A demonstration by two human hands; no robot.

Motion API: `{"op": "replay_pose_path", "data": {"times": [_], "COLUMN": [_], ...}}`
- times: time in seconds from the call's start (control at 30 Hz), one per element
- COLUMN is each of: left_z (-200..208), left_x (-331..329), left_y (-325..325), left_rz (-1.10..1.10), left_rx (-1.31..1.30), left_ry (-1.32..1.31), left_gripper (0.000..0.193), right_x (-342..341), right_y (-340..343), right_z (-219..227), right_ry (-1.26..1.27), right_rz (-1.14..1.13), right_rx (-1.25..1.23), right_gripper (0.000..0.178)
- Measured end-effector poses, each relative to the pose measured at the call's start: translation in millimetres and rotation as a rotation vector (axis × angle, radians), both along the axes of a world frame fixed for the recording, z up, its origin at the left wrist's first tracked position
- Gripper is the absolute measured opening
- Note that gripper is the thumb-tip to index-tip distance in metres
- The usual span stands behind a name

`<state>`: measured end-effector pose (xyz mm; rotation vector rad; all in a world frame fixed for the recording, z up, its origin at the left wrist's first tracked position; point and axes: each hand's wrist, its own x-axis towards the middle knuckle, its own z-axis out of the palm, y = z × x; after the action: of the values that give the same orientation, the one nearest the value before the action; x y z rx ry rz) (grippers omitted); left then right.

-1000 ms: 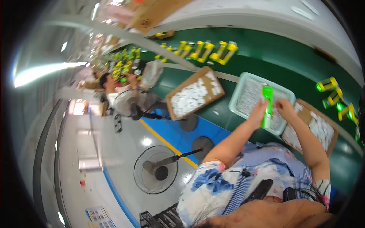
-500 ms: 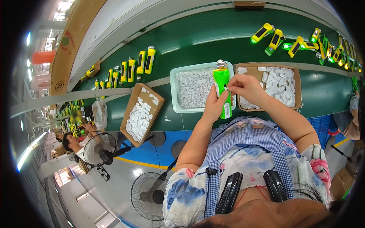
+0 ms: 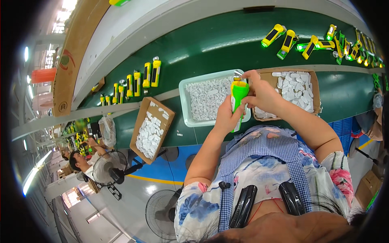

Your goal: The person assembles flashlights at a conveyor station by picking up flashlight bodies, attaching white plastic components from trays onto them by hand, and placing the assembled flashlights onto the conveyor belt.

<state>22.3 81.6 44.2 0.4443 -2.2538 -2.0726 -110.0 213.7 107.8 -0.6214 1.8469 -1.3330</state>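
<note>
A flashlight [image 3: 240, 94] with a green body and yellow rim stands nearly upright in front of me, its head open at the top. My left hand [image 3: 226, 116] is wrapped around its lower body. My right hand [image 3: 262, 92] is at the upper part, thumb against the side and index finger by the silver reflector [image 3: 238, 75], which sticks up out of the head on thin wires. Behind the flashlight stands a pale green basket [image 3: 183, 101] of small clear-white parts. Beside my right hand lies a cardboard tray [image 3: 317, 91] of white oval plastic pieces.
Another cardboard tray [image 3: 137, 111] of white pieces sits tilted at the bench's left edge. Yellow flashlights [image 3: 156, 73] stand in a row at the far left. More flashlights [image 3: 287, 43] lie along the right of the green bench [image 3: 194, 52]. A floor fan [image 3: 162, 212] stands below left.
My right hand has moved from the flashlight's side, where it was pinching, up to its head and reflector. The flashlight has turned in my left hand, and the view has shifted slightly.
</note>
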Motion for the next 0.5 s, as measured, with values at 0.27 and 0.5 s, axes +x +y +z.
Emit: {"op": "replay_pose_path", "data": {"times": [0.27,0.5], "left_z": [-20.0,-127.5], "left_x": [-60.2,-188.8], "left_y": [-47.1,-193.7], "left_rz": [-0.002,0.138], "left_rx": [-0.321,-0.965], "left_ry": [0.065,-0.251], "left_gripper": [0.032,0.06], "right_x": [-26.4,0.3], "right_y": [-7.4,105.8], "right_z": [-11.9,196.2], "right_ry": [0.362,0.75], "right_rz": [-0.065,0.269], "right_rx": [0.023,-1.098], "right_gripper": [0.058,0.027]}}
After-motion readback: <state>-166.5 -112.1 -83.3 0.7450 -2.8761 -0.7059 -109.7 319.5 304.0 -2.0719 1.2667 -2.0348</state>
